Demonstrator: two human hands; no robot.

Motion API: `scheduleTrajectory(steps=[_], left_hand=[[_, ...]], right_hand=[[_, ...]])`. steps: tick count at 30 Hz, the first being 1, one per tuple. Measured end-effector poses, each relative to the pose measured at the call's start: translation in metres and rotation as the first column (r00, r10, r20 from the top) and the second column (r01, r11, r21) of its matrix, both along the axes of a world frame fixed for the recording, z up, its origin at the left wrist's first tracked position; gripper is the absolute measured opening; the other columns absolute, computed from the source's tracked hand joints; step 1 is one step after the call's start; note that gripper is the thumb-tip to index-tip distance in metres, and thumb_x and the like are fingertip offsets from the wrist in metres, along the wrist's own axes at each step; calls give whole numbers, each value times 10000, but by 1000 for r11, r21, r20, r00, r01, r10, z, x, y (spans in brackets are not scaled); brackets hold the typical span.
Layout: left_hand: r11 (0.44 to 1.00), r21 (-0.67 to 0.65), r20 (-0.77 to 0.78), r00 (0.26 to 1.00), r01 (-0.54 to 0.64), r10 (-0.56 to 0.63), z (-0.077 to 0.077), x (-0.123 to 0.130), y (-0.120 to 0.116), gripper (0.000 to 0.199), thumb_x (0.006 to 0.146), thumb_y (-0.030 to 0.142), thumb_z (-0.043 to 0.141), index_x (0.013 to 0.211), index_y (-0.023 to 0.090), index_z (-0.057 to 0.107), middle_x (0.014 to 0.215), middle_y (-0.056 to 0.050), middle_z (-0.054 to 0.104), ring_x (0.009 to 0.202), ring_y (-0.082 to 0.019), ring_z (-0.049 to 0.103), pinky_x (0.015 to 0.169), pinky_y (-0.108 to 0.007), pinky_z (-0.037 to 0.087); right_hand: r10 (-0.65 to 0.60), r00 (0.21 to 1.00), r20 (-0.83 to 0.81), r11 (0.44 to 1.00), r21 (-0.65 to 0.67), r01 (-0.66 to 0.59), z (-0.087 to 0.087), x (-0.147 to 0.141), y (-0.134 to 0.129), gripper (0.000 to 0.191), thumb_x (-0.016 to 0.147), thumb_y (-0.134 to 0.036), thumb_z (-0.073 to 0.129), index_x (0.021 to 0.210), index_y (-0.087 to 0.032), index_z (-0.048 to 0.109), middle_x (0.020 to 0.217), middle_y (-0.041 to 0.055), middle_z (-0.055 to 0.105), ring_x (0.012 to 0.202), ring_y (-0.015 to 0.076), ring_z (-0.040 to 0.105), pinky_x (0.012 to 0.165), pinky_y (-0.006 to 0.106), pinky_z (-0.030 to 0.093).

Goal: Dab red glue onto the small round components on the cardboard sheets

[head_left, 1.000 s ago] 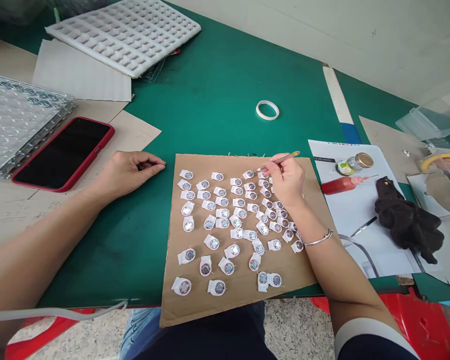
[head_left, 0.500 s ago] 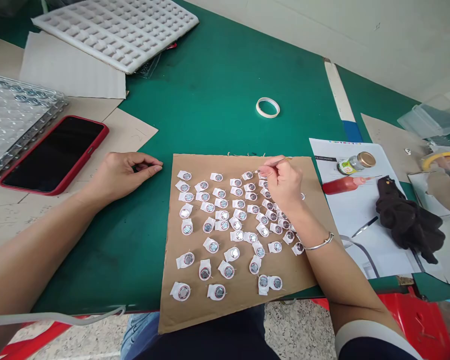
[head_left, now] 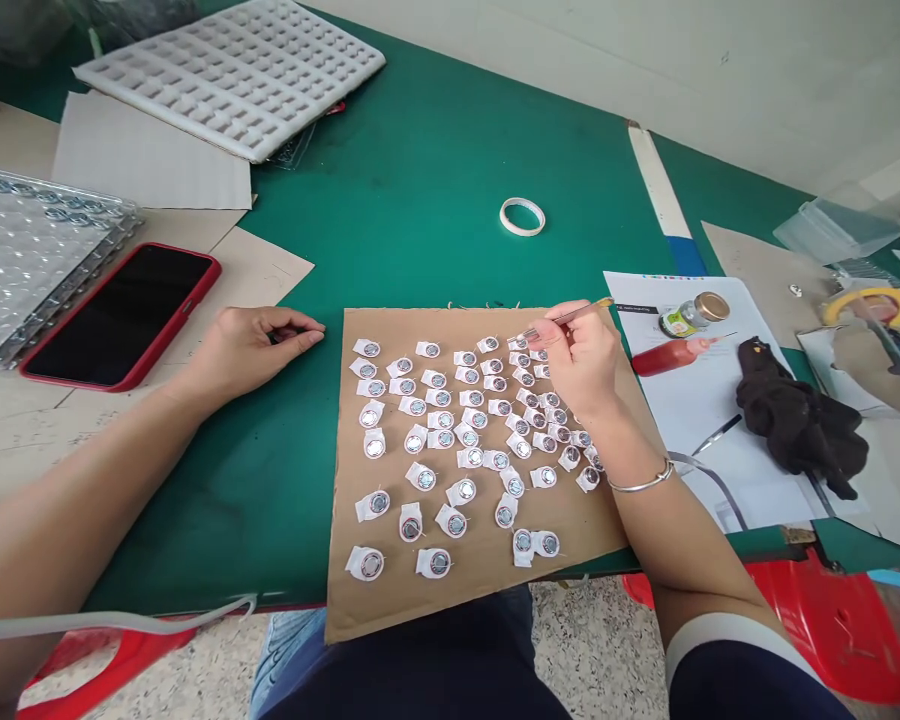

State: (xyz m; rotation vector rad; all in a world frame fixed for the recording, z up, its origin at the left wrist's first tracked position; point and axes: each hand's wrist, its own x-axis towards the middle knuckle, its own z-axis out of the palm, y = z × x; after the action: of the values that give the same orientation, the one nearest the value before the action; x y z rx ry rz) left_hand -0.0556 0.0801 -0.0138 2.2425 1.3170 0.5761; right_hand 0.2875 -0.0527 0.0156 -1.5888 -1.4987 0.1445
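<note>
My right hand (head_left: 581, 360) is closed around a slim pen-shaped tool (head_left: 581, 312) with a yellowish rear end; I cannot make out its exact kind. Its tip points down at the small round pieces at the top of a brown cardboard sheet (head_left: 390, 640). Several of these round pieces with silvery centres (head_left: 435, 562) lie on the cardboard, each on a white paper tab. The hand and wrist cover some of them on the right. Left of the cardboard, my left hand (head_left: 251, 345) rests on the green table, loosely curled and holding nothing, a gap between thumb and index finger.
A roll of tape (head_left: 523, 230) lies beyond the cardboard. To the right are a small jar (head_left: 694, 315), a red squeeze bottle (head_left: 671, 356), a black cloth (head_left: 795, 425) and papers. A red-cased phone (head_left: 120, 315) and a white gridded tray (head_left: 232, 70) are on the left.
My right hand has tilted, so the tool's shaft now shows more plainly over the upper right of the cardboard. My left hand stays in place. The view has shifted slightly.
</note>
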Motion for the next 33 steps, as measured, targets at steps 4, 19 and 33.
scheduleTrajectory(steps=[4, 19, 33], left_hand=[[1000, -3, -7, 1000, -2, 2, 1, 1, -1, 276, 760, 419, 600, 892, 199, 702, 730, 8, 670, 568, -75, 496, 576, -171, 411], [1000, 19, -9, 1000, 12, -12, 3, 0, -2, 308, 757, 430, 600, 893, 177, 708, 719, -2, 670, 538, -67, 472, 591, -176, 429], [1000, 18, -11, 1000, 11, -11, 2, 0, -2, 307, 756, 433, 594, 890, 180, 706, 780, -10, 688, 578, -83, 519, 613, -188, 448]], right_hand=[[52, 998, 44, 998, -46, -50, 1, 0, -6, 110, 848, -297, 520, 806, -198, 494, 776, -2, 631, 550, 94, 623, 496, 239, 473], [101, 987, 127, 994, -52, -95, -7, -2, -6, 109, 851, -291, 517, 798, -197, 501, 739, -2, 630, 573, 96, 616, 504, 236, 450], [108, 992, 72, 994, -23, -107, -8, -6, -6, 87, 840, -241, 525, 774, -198, 488, 758, -1, 633, 571, 99, 614, 523, 254, 478]])
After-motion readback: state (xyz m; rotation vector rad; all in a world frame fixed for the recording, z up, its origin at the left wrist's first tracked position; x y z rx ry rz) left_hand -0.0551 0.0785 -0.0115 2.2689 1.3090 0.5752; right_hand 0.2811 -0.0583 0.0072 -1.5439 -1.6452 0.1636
